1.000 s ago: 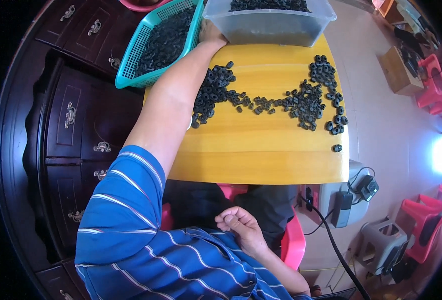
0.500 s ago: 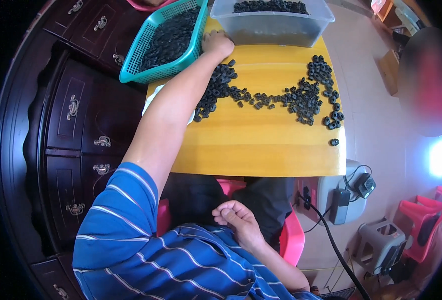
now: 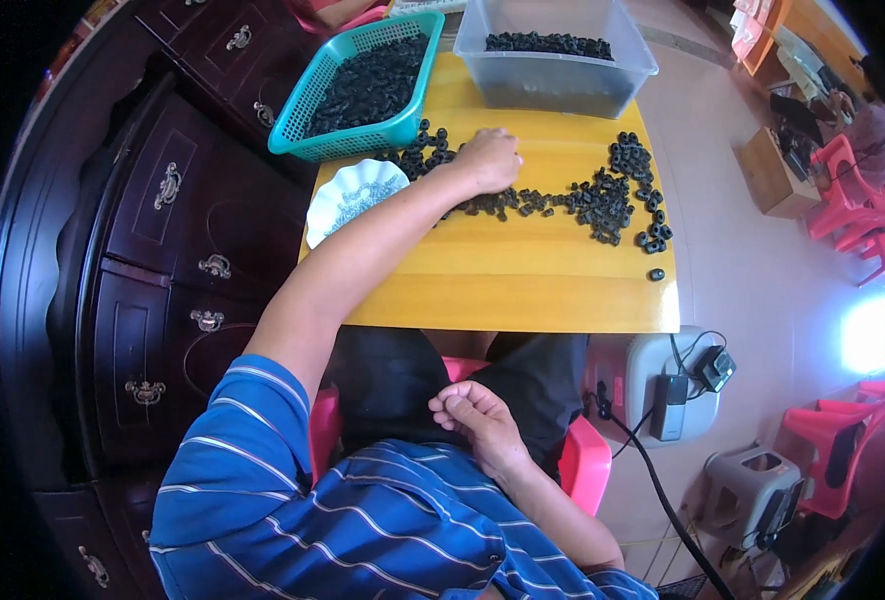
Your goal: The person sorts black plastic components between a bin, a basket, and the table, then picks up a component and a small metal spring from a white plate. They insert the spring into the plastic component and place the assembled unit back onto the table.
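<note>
My left hand (image 3: 490, 160) hangs over a spread of small black parts on the yellow table (image 3: 523, 290), its fingers bent together. Whatever may be in its fingertips is hidden. Black rounded parts with holes (image 3: 425, 150) lie beside that wrist. Smaller black pieces (image 3: 533, 202) trail rightward to a denser heap (image 3: 603, 205), with larger black barrel-shaped parts (image 3: 631, 155) at the right edge. Under my left forearm sits a white scalloped dish (image 3: 325, 195) of tiny pale pieces. My right hand (image 3: 481, 422) rests above my lap, thumb against curled fingers; any small thing inside cannot be seen.
A green mesh basket (image 3: 363, 140) of black parts stands at the table's far left. Beside it is a clear plastic bin (image 3: 553, 95) with black parts. Dark drawers (image 3: 153, 260) line the left. A black cable (image 3: 663, 490) runs at the right, near a grey stool (image 3: 753, 490).
My left hand has come back from between the basket and the bin, moving right and nearer, over the black parts. The white dish now shows more. My right hand has barely moved.
</note>
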The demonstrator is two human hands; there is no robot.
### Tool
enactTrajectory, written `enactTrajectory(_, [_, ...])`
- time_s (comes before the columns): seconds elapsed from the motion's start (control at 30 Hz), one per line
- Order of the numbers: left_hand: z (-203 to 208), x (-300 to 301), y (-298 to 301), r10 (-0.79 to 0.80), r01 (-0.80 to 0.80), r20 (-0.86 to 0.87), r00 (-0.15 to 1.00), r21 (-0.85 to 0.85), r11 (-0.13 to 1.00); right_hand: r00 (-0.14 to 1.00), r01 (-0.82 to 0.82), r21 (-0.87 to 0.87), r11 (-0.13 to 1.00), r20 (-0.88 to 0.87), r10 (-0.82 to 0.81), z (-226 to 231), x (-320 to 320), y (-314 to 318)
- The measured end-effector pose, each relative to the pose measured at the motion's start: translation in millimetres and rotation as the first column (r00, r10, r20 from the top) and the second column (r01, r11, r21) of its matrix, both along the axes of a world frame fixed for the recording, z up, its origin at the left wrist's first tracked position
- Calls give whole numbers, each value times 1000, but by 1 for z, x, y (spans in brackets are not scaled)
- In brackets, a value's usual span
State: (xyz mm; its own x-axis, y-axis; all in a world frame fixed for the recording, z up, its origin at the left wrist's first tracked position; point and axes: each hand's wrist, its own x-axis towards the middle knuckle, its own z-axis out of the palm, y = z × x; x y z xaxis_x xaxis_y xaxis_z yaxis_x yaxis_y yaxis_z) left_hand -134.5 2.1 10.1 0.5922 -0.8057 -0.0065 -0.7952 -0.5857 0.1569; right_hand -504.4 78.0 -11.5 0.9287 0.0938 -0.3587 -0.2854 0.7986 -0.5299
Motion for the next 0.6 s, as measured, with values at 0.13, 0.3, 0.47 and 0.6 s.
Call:
enactTrajectory(0.13, [39,-22,11,-40,41,9,999,-103,994,1000,0,-12,1000,4,0,0,0,1])
enactTrajectory(0.3, [104,2,9,-90,218,329,940,-377,900,1000,4,-20,1000,6,-4,3,0,2])
enactTrajectory(0.47, [104,28,1,-140,154,70,988,-264,952,1000,8,-15,1000,12,-8,2,0,1])
enactTrajectory(0.6, [115,31,5,-69,133,207,976,-311,941,1000,23,-25,999,13,-23,2,2,-1])
